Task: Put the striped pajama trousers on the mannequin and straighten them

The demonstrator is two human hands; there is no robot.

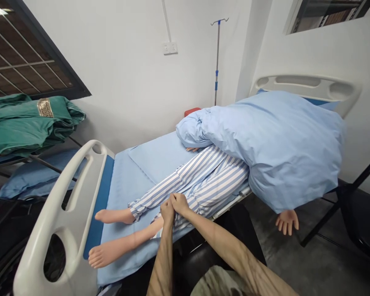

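Observation:
A manikin lies on the bed in blue-and-white striped trousers (pixel 217 181), with its bare feet (pixel 103 253) toward the footboard. A light blue quilt (pixel 283 144) is bunched over its upper body and head. One manikin hand (pixel 287 222) hangs out below the quilt's near edge; fingertips of the other show at its far side. My left hand (pixel 167 211) and my right hand (pixel 179 203) are both closed, side by side and touching, over the near leg's lower trouser part. Whatever is inside my fingers is hidden.
A cream footboard (pixel 94 150) stands at the left, a headboard (pixel 311 80) at the far right. An IV pole (pixel 216 61) rises behind the bed. Green folded cloth (pixel 33 123) lies on a rack at left. A black chair (pixel 357 209) stands at right.

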